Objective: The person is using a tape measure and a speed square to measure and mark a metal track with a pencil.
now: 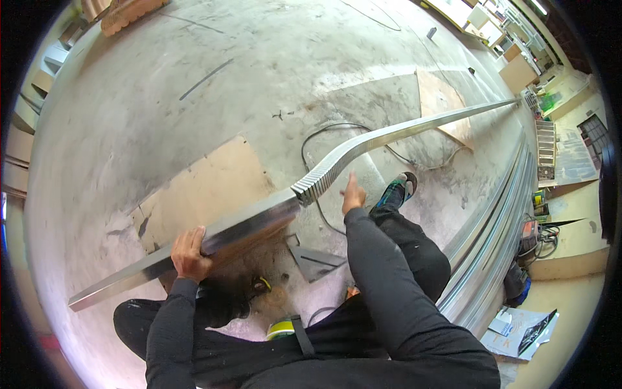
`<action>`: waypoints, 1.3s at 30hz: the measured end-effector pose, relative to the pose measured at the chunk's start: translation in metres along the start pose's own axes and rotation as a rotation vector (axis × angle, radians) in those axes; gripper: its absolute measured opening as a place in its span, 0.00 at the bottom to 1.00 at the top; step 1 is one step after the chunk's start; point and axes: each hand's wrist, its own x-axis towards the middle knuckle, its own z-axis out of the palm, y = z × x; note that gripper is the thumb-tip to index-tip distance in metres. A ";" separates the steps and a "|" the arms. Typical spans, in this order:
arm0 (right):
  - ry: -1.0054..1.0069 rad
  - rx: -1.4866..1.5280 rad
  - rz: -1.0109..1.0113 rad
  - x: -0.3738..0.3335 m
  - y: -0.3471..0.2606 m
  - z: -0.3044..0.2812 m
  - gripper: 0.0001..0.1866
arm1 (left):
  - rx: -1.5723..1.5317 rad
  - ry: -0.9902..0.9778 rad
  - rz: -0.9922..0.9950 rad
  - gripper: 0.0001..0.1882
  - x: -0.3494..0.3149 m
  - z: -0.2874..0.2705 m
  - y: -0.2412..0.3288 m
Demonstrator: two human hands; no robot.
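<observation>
A long silver metal channel (240, 227) runs across the floor from the lower left to the far right. Its middle is a ribbed, curved section (324, 172), with a dark seam where it meets the straight part. My left hand (189, 253) is wrapped over the straight part near its left end, fingers on top and thumb at the near side. My right hand (353, 194) is just on the near side of the ribbed curve, index finger extended, holding nothing. Whether that fingertip touches the metal I cannot tell. A dark triangular plate (314, 260) lies below the channel.
A plywood board (201, 188) lies under the channel; another sheet (440, 104) is farther right. Long metal profiles (495, 220) are stacked at my right. A black cable (306, 152) loops past the curve. A yellow-green roll (280, 329) sits between my legs. A silvery plastic bag (518, 330) lies lower right.
</observation>
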 end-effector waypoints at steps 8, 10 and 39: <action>-0.571 1.068 0.101 0.047 -0.040 0.056 0.40 | 0.028 -0.009 -0.014 0.32 -0.010 -0.003 -0.003; -0.635 1.107 0.050 0.076 -0.040 0.048 0.39 | 0.032 -0.010 -0.012 0.33 -0.004 0.009 -0.001; -0.939 1.672 -0.346 0.036 -0.012 0.022 0.59 | 0.222 -0.190 -0.075 0.46 -0.001 -0.017 -0.005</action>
